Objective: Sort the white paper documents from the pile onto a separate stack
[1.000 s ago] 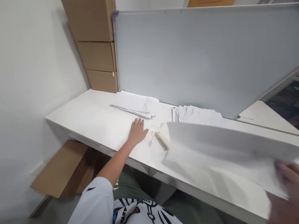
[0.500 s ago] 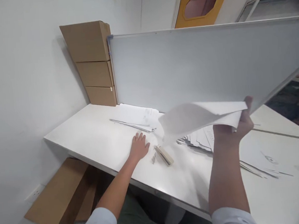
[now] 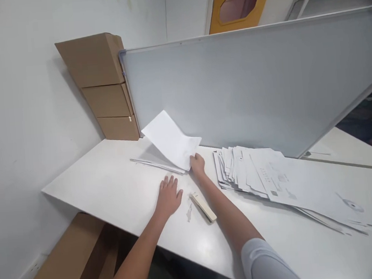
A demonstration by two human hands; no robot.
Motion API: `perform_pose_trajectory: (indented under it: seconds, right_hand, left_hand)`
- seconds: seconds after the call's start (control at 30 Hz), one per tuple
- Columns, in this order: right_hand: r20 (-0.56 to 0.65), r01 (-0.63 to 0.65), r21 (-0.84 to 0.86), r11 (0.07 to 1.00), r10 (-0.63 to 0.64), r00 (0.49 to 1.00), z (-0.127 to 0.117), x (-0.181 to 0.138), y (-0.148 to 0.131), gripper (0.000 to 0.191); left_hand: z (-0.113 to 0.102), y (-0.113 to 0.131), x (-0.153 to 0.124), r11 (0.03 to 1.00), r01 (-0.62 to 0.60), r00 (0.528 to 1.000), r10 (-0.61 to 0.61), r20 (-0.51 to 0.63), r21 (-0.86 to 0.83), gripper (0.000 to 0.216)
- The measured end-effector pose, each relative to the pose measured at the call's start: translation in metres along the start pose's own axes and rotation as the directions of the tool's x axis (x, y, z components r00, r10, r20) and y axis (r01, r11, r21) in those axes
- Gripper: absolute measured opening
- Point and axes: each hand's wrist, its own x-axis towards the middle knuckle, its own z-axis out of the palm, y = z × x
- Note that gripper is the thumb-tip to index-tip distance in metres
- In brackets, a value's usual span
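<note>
Nearest the viewer, a small pale wooden-looking block lies on the white table, its long axis running from near right to far left, with a small scrap just beside it on the left. The left hand rests flat on the table just left of the block, palm down, fingers extended and only slightly apart, gripping nothing. Beyond it, the right hand pinches the near right corner of a white sheet between thumb and fingers. The sheet slants up from that corner, its free far edge lifted and pointing up and to the left toward the whiteboard, its long axis running from near right to far left. It hangs over a low stack of papers lying flat on the table, touching or nearly touching it at the held corner. To the right, well apart from the hand, a larger fanned pile of printed sheets sprawls toward the right edge. Behind both stands a leaning whiteboard, closing off the far side, and stacked cardboard boxes fill the far left corner against the wall.
</note>
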Motion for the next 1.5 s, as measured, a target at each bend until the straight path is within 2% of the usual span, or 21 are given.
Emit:
perform_pose_trajectory:
  seconds: [0.1, 0.23, 0.3, 0.53, 0.73, 0.8, 0.87, 0.93, 0.97, 1.0, 1.03, 1.07, 1.1, 1.13, 1.2, 1.3, 1.4, 1.5]
  right_hand:
    - [0.066, 0.034, -0.201, 0.979, -0.021, 0.998, 0.004, 0.003, 0.013, 0.041]
    - [0.108, 0.074, -0.405, 0.911, -0.033, 0.994, 0.007, 0.009, 0.016, 0.072]
    - [0.134, 0.089, -0.470, 0.878, -0.029, 0.991, 0.010, 0.010, 0.017, 0.078]
    - [0.328, 0.221, -0.575, 0.788, -0.026, 0.944, 0.015, 0.014, 0.018, 0.073]
    - [0.334, 0.273, -0.601, 0.751, -0.074, 0.940, 0.005, 0.007, 0.005, 0.066]
    - [0.343, 0.306, -0.602, 0.738, -0.107, 0.933, -0.004, -0.007, 0.000, 0.062]
    - [0.412, 0.446, -0.570, 0.690, -0.229, 0.882, -0.023, -0.023, -0.005, 0.059]
    - [0.496, 0.629, -0.518, 0.580, -0.396, 0.773, -0.057, -0.035, -0.007, 0.057]
    - [0.507, 0.679, -0.514, 0.523, -0.454, 0.733, -0.080, -0.039, -0.007, 0.057]
    - [0.480, 0.673, -0.551, 0.494, -0.473, 0.739, -0.106, -0.040, -0.006, 0.057]
    - [0.394, 0.588, -0.632, 0.505, -0.444, 0.805, -0.135, -0.041, -0.002, 0.057]
    - [0.272, 0.449, -0.721, 0.527, -0.381, 0.884, -0.164, -0.041, 0.003, 0.059]
    - [0.139, 0.289, -0.795, 0.534, -0.304, 0.942, -0.193, -0.040, 0.010, 0.065]
    - [0.016, 0.133, -0.839, 0.528, -0.221, 0.975, -0.220, -0.041, 0.019, 0.074]
    - [-0.172, -0.106, -0.834, 0.542, -0.073, 0.982, -0.263, -0.045, 0.038, 0.084]
    - [-0.314, -0.256, -0.769, 0.586, 0.003, 0.949, -0.298, -0.058, 0.061, 0.072]
    - [-0.389, -0.308, -0.735, 0.604, -0.004, 0.921, -0.306, -0.066, 0.067, 0.059]
    - [-0.392, -0.293, -0.729, 0.618, -0.027, 0.920, -0.305, -0.068, 0.063, 0.056]
  left_hand:
    - [-0.001, -0.001, 0.001, 1.000, 0.007, 1.000, -0.006, -0.005, 0.021, 0.056]
    - [-0.002, -0.002, 0.004, 0.999, 0.005, 1.000, -0.005, -0.005, 0.041, 0.055]
    - [-0.002, -0.002, 0.004, 0.999, 0.005, 1.000, -0.005, -0.004, 0.047, 0.055]
    - [0.001, -0.004, 0.008, 0.996, -0.013, 0.998, 0.018, -0.060, 0.085, 0.054]
    - [-0.001, -0.009, 0.017, 0.996, -0.036, 0.995, 0.043, -0.085, 0.083, 0.053]
    - [-0.002, -0.010, 0.021, 0.996, -0.042, 0.994, 0.050, -0.095, 0.080, 0.053]
    - [-0.002, -0.011, 0.024, 0.995, -0.046, 0.993, 0.055, -0.101, 0.085, 0.053]
    - [-0.002, -0.012, 0.026, 0.994, -0.044, 0.994, 0.054, -0.099, 0.097, 0.054]
    - [-0.002, -0.012, 0.027, 0.994, -0.044, 0.994, 0.054, -0.095, 0.105, 0.054]
    - [-0.001, -0.011, 0.027, 0.993, -0.043, 0.994, 0.054, -0.091, 0.113, 0.055]
    - [-0.001, -0.011, 0.028, 0.992, -0.043, 0.995, 0.054, -0.088, 0.122, 0.055]
    - [-0.001, -0.011, 0.029, 0.991, -0.043, 0.995, 0.055, -0.089, 0.130, 0.056]
    - [-0.001, -0.010, 0.029, 0.990, -0.043, 0.994, 0.056, -0.093, 0.136, 0.056]
    - [-0.001, -0.010, 0.030, 0.989, -0.042, 0.993, 0.056, -0.100, 0.140, 0.056]
    - [0.001, -0.010, 0.031, 0.989, -0.041, 0.992, 0.057, -0.110, 0.141, 0.057]
    - [0.002, -0.011, 0.033, 0.990, -0.055, 0.992, 0.069, -0.108, 0.132, 0.058]
    - [0.001, -0.012, 0.033, 0.991, -0.067, 0.990, 0.081, -0.117, 0.120, 0.058]
    - [0.000, -0.013, 0.031, 0.993, -0.070, 0.987, 0.082, -0.135, 0.095, 0.057]
